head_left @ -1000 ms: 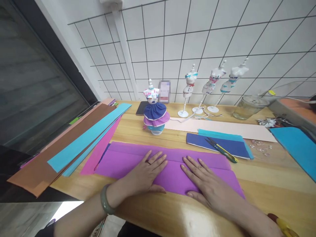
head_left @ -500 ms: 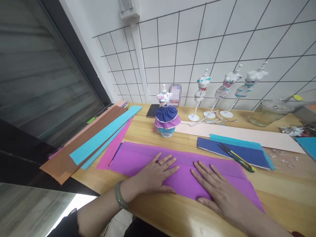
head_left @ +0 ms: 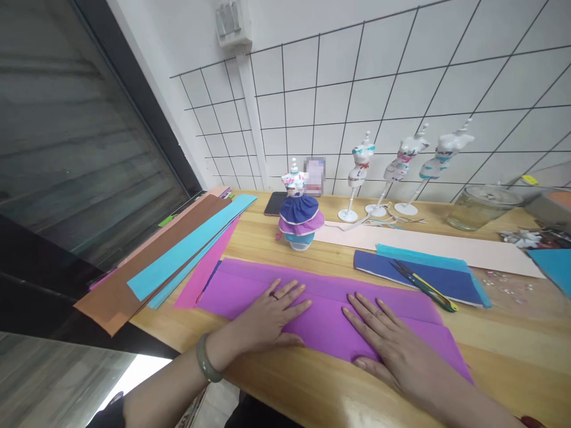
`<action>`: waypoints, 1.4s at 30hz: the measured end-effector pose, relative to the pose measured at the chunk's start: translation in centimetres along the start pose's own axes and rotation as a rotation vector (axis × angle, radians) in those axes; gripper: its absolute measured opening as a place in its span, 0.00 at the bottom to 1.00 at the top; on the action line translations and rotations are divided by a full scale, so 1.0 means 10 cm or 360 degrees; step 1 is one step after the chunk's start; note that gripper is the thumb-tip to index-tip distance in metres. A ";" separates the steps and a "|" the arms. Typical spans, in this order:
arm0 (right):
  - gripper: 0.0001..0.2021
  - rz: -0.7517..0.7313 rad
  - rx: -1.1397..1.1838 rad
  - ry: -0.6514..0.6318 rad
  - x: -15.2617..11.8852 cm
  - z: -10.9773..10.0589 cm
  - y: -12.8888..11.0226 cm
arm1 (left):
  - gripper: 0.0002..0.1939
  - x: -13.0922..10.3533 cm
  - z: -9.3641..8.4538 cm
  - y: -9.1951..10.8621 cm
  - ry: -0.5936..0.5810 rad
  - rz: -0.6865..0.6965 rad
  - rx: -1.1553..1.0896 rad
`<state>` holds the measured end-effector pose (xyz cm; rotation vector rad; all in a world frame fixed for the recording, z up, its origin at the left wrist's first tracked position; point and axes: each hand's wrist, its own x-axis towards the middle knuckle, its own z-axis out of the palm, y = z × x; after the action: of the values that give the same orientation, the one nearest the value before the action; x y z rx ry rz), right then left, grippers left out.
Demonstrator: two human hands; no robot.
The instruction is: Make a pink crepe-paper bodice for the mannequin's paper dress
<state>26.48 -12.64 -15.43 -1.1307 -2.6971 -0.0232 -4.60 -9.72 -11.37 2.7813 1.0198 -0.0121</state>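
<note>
A purple sheet [head_left: 325, 321], creased along its length, lies flat at the table's front edge; I cannot tell whether it is paper or cloth. My left hand [head_left: 274, 315] rests palm down on its left half with the fingers spread. On the right half lies my right hand [head_left: 383, 336], also flat, its fingers stretched out. Just behind the sheet stands a small dress form [head_left: 300, 214] in a tiered skirt of dark blue, purple and light blue. Yellow-and-green scissors [head_left: 423, 285] lie on a folded dark blue piece [head_left: 370, 261] at the right.
Brown strips [head_left: 111, 297], light blue strips [head_left: 191, 246] and a pink strip [head_left: 214, 255] overlap at the left. Three white dress forms [head_left: 361, 157] stand along the gridded wall. A glass jar [head_left: 479, 208], a pale pink strip [head_left: 428, 241] and small clear beads [head_left: 508, 285] are at the right.
My left hand has slid a little to the left across the purple sheet. My right hand keeps nearly the same place on it. The camera view has shifted slightly.
</note>
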 end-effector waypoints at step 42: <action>0.21 -0.0165 0.0054 0.0189 0.29 -0.36 -0.40 | 0.15 -1.32 -1.61 0.32 0.1602 -0.1341 -0.0190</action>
<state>22.35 -13.78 -11.09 -0.9480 -2.6375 -0.0586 -13.52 -17.86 5.88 1.9400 2.1891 1.3475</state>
